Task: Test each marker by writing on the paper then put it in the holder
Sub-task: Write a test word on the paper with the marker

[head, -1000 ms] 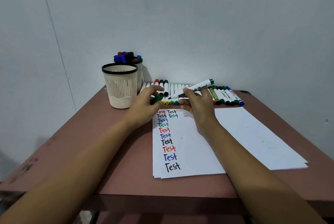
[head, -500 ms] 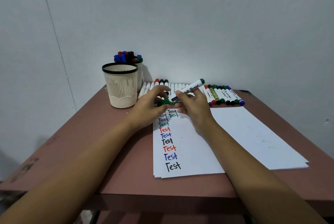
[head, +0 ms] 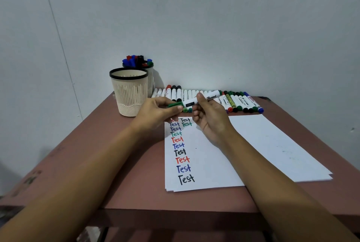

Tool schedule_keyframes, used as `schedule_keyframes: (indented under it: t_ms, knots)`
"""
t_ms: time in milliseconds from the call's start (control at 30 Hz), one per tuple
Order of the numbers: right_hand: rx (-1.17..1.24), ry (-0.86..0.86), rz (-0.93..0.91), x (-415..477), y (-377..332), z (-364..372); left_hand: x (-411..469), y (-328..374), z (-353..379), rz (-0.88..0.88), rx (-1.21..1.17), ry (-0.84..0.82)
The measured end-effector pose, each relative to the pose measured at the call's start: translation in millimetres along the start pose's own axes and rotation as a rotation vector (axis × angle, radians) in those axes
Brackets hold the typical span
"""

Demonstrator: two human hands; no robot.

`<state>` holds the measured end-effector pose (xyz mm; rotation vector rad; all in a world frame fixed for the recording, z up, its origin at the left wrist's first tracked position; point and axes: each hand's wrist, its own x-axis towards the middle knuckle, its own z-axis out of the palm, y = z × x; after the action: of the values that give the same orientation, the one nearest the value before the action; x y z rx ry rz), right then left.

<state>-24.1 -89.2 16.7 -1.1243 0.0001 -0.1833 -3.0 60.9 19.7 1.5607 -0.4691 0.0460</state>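
Both hands share one green whiteboard marker (head: 202,99) above the paper (head: 206,156): the right hand (head: 210,118) clenches the barrel, the left hand (head: 161,113) pinches its cap (head: 175,104), apparently capping it for the empty slotted holder (head: 129,91) on the desk (head: 120,163).

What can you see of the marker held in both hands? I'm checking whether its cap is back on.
The green marker has a white barrel with black lettering, a dark label band and a green rear end. It lies nearly level, tilted up to the right, above the paper's top edge. The right hand pinches the barrel; the left hand holds the green cap at its tip end. Whether the cap is fully seated cannot be told.
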Motion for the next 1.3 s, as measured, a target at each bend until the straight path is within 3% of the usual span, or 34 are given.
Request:
schedule_keyframes:
  t_ms: [533, 733, 833, 967, 1033, 1133, 1300]
  knots:
    - [-0.036, -0.126, 0.003, 2, 0, -2, 4, -3, -1, -0.21, -0.252, -0.046]
    - [-0.14, -0.066, 0.013, 3, 2, 3, 7, -3, -7, -0.228, -0.45, 0.12]
    - [-0.204, 0.112, 0.009, 7, -3, -3, 6, 2, -10, -0.16, -0.396, 0.168]
    - [-0.681, 0.376, -0.176, 12, -5, -15, 4, 18, -10, 0.023, -0.173, 0.215]
    - [-0.991, 0.333, -0.29, 12, 4, -19, 8, 30, -11, 0.123, -0.028, 0.254]
    - [-1.416, 0.175, -0.29, 15, 17, -24, 25, 49, -22, 0.244, 0.287, 0.319]
    - [-1.636, 0.067, -0.318, 12, 19, -21, 76, 81, -61, 0.325, 0.499, 0.435]
